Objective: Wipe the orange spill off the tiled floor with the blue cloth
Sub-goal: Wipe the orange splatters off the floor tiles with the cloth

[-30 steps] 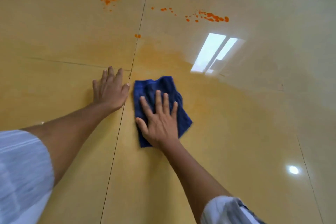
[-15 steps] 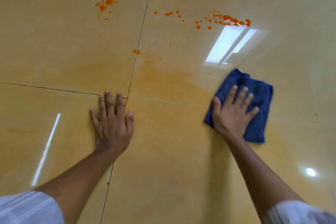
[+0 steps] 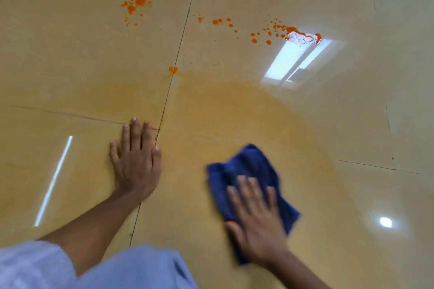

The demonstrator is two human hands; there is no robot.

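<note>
My right hand (image 3: 257, 220) presses flat, fingers straight, on the crumpled blue cloth (image 3: 249, 166) on the beige tiled floor (image 3: 352, 124); both are motion-blurred. My left hand (image 3: 136, 162) lies flat and spread on the floor to the left, beside a tile joint. Far ahead sit fresh orange splatters: one cluster at the upper left (image 3: 138, 1), a trail of drops (image 3: 218, 21), and a larger patch (image 3: 293, 31) at the edge of a window reflection. One small drop (image 3: 173, 69) lies on the joint. A wide pale orange smear (image 3: 234, 110) covers the floor between the hands and the splatters.
Dark grout lines (image 3: 178, 49) cross the glossy floor. Bright reflections of a window (image 3: 296, 63), a strip light (image 3: 54, 180) and a round lamp (image 3: 385, 222) show on the tiles. My light sleeves (image 3: 131, 267) fill the bottom left.
My right hand has swept the cloth from the right, near the window reflection, back toward me and leftward. My left hand stays planted on the floor.
</note>
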